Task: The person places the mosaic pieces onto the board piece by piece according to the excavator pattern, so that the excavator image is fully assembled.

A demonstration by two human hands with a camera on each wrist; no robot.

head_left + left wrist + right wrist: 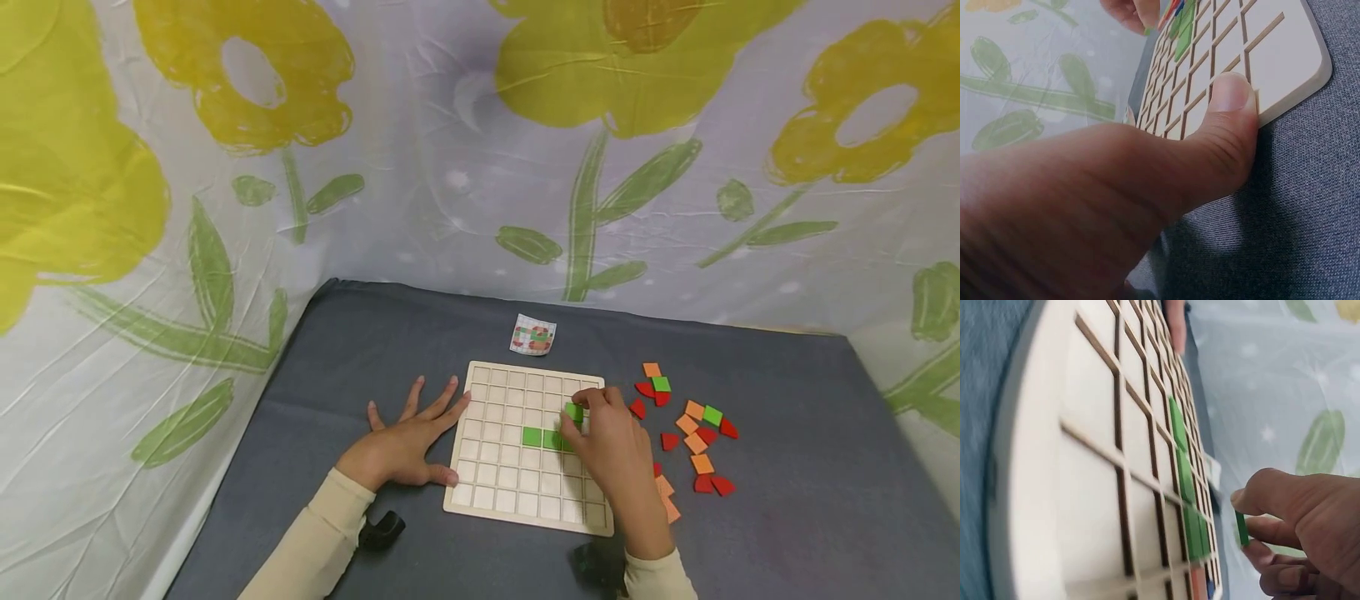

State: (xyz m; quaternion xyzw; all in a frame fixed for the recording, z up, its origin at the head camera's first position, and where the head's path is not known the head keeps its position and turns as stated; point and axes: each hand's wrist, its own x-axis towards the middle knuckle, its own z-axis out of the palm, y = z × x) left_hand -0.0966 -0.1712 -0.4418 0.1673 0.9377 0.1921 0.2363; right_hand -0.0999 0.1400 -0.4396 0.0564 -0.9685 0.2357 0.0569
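Green flat tile (pixel 1242 528) pinched in our right hand (pixel 615 450), we had our left hand (pixel 405 447) spread against the pale wooden grid board (pixel 507 477); lowering squarely seemed smartest.

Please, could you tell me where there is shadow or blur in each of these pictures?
Head view: soft shadow on the wooden grid board beside the right hand; left wrist view: dark shadow on the gray tablecloth below the left hand; right wrist view: the wooden grid board's near edge looks blurred.
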